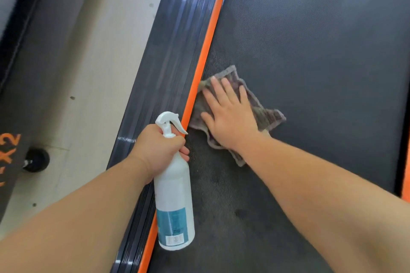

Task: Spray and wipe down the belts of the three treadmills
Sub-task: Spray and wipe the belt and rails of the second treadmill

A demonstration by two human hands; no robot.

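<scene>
A dark textured treadmill belt (310, 40) fills the right of the head view, edged on its left by an orange strip (213, 22). My right hand (230, 115) presses flat, fingers straight, on a grey-purple cloth (266, 115) lying on the belt beside the orange strip. My left hand (155, 148) grips the neck of a white spray bottle (175, 201) with a blue label, held upright over the belt's left edge, its nozzle pointing right. Darker damp patches show on the belt near the bottle's base.
A ribbed dark side rail (168, 51) runs left of the orange strip. Beyond it is a pale floor (93, 62), then another treadmill's dark frame with orange lettering (8, 146) and a small black wheel (36, 159). An orange strip (406, 175) marks the belt's right edge.
</scene>
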